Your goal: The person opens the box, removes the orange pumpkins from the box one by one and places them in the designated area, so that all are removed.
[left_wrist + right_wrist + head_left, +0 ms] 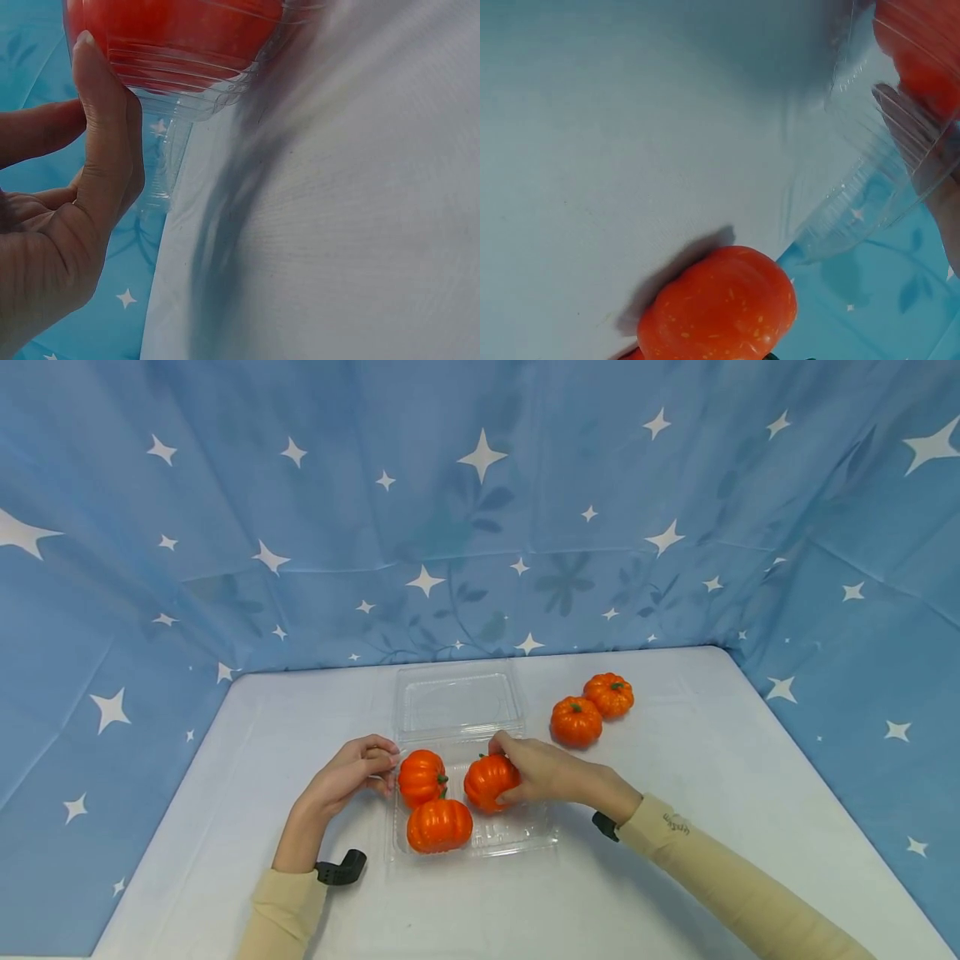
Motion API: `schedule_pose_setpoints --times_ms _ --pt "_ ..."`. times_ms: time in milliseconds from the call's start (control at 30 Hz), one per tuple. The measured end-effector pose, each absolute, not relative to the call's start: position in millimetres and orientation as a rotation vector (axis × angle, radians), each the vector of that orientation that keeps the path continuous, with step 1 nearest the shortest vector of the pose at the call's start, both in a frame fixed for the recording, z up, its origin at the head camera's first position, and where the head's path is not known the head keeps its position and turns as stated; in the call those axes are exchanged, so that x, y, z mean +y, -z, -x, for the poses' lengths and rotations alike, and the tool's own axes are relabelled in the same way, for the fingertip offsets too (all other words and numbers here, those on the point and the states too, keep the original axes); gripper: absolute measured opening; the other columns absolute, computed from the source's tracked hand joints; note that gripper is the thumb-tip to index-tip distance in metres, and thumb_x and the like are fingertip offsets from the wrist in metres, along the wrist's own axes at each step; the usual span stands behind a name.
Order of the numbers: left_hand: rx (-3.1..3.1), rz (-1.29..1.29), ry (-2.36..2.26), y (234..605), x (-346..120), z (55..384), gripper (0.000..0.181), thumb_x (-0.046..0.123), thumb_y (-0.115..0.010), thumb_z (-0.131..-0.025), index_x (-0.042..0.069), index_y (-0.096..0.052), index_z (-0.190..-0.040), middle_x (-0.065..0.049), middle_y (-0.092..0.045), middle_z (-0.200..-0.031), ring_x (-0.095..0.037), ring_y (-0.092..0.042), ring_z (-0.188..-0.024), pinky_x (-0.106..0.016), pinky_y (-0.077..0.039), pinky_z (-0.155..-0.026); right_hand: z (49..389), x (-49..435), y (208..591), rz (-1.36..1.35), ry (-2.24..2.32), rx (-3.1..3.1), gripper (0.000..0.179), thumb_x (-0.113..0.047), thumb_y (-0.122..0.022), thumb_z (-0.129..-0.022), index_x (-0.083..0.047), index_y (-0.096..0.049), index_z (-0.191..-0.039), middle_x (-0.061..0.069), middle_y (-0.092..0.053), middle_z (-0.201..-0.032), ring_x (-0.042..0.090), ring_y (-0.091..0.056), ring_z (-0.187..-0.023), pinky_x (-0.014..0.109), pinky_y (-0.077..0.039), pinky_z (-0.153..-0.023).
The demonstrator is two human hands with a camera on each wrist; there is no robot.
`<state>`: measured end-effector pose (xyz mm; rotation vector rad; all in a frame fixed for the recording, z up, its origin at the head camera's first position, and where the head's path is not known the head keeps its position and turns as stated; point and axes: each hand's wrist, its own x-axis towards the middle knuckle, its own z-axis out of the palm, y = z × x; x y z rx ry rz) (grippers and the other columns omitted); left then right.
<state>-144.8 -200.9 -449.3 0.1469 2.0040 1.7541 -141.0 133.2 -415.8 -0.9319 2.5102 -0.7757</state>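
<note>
Head view: the right hand (536, 770) has its thumb and fingers curled round an orange pumpkin (486, 783) in the right half of a clear plastic box (517, 842), so that grip is clamped on the fruit. Right wrist view shows these fingers through the box's transparent wall, which puts the held pumpkin inside; whether its underside rests on the bottom cannot be told.

The left hand (356, 772) is at the box's left side, fingers loosely bent and apart, a fingertip against the outer wall in the left wrist view; it seems to steady the box rather than clamp it. Two more pumpkins, one to the rear (422, 777) and one to the front (440, 827), sit in the left half. The clear lid (459, 697) lies folded back behind the box on the white surface (322, 710). Behind and to the right, outside the box, a nearer loose pumpkin (576, 722) and a farther one (609, 693) sit close together.

The step in hand looks like settling the third pumpkin into place. The next move likely calls for seating it level, spreading the right fingers and lifting clear without dragging the thin wall, then reaching toward the nearer loose pumpkin.
</note>
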Motion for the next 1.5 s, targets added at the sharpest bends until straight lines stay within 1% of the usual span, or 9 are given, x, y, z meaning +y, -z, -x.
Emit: schedule_pose_setpoints --times_ms 267,400,500,600,733,833,1033,1233,1500 --pt "2.011 -0.139 -1.748 450.4 -202.1 145.6 0.030 0.005 -0.052 -0.103 -0.015 -0.046 -0.125 -0.007 -0.063 -0.079 -0.018 -0.062 -0.064 -0.028 -0.061 -0.064 134.6 133.4 419.6 1.044 0.847 2.423 0.058 -0.004 -0.081 -0.086 -0.012 -0.045 -0.130 0.006 -0.065 -0.124 0.021 -0.063 -0.114 0.037 -0.057 -0.100" --pt "2.014 -0.136 -1.748 450.4 -202.1 145.6 0.030 0.005 -0.052 -0.103 -0.015 -0.046 -0.124 -0.007 -0.063 -0.079 -0.018 -0.062 -0.064 -0.028 -0.061 -0.064 135.1 135.1 419.9 1.010 0.914 2.332 0.058 -0.010 -0.082 -0.087 -0.017 -0.047 -0.134 0.005 -0.064 -0.130 0.021 -0.063 -0.117 0.031 -0.058 -0.095" --pt "2.014 -0.134 -1.748 450.5 -201.9 145.1 0.029 0.005 -0.053 -0.103 -0.014 -0.047 -0.124 -0.007 -0.063 -0.080 -0.018 -0.062 -0.065 -0.028 -0.061 -0.064 135.7 136.3 420.2 0.987 0.956 2.306 0.049 -0.022 -0.079 -0.092 -0.020 -0.051 -0.132 0.002 -0.066 -0.127 0.020 -0.065 -0.113 0.027 -0.058 -0.091" --pt "2.015 -0.137 -1.747 450.7 -202.0 144.7 0.029 0.005 -0.053 -0.103 -0.014 -0.047 -0.124 -0.007 -0.062 -0.080 -0.018 -0.062 -0.065 -0.029 -0.061 -0.064 136.1 136.5 421.0 1.008 0.991 2.322 0.031 -0.029 -0.068 -0.101 -0.019 -0.056 -0.128 -0.001 -0.069 -0.123 0.019 -0.066 -0.112 0.027 -0.058 -0.093" --pt "2.012 -0.137 -1.751 451.7 -202.1 144.7 0.028 0.005 -0.053 -0.103 -0.014 -0.047 -0.123 -0.007 -0.063 -0.080 -0.018 -0.063 -0.064 -0.029 -0.061 -0.064 135.9 136.1 421.0 1.019 1.025 2.341 0.020 -0.026 -0.059 -0.106 -0.014 -0.060 -0.122 0.000 -0.070 -0.118 0.022 -0.067 -0.115 0.032 -0.057 -0.097" --pt "2.010 -0.140 -1.754 452.7 -202.2 144.8 0.028 0.005 -0.053 -0.103 -0.013 -0.047 -0.123 -0.007 -0.063 -0.080 -0.018 -0.062 -0.065 -0.029 -0.061 -0.064 135.4 136.4 420.4 0.958 1.049 2.308 0.026 -0.026 -0.062 -0.104 -0.009 -0.059 -0.124 0.003 -0.068 -0.121 0.026 -0.068 -0.118 0.036 -0.058 -0.098" --pt "2.011 -0.138 -1.755 452.7 -202.0 145.0 0.027 0.005 -0.053 -0.103 -0.013 -0.047 -0.123 -0.006 -0.064 -0.080 -0.018 -0.062 -0.065 -0.029 -0.061 -0.064 136.0 139.0 418.6 0.852 1.022 2.254 0.051 -0.033 -0.069 -0.100 0.000 -0.056 -0.137 0.011 -0.065 -0.135 0.030 -0.066 -0.121 0.041 -0.057 -0.100" --pt "2.015 -0.151 -1.752 452.0 -201.9 145.3 0.028 0.004 -0.053 -0.103 -0.014 -0.047 -0.123 -0.006 -0.063 -0.079 -0.017 -0.062 -0.065 -0.029 -0.061 -0.064 138.1 138.2 416.6 0.818 0.933 2.233 0.060 -0.036 -0.073 -0.096 0.001 -0.058 -0.141 0.011 -0.065 -0.137 0.026 -0.067 -0.119 0.040 -0.057 -0.101" --pt "2.012 -0.144 -1.756 451.6 -200.6 145.4 0.026 0.004 -0.053 -0.103 -0.013 -0.048 -0.122 -0.006 -0.063 -0.080 -0.018 -0.062 -0.064 -0.029 -0.061 -0.064 139.7 136.3 415.1 0.771 0.831 2.231 0.069 -0.042 -0.080 -0.089 -0.003 -0.060 -0.142 0.005 -0.067 -0.137 0.018 -0.065 -0.117 0.039 -0.055 -0.104"
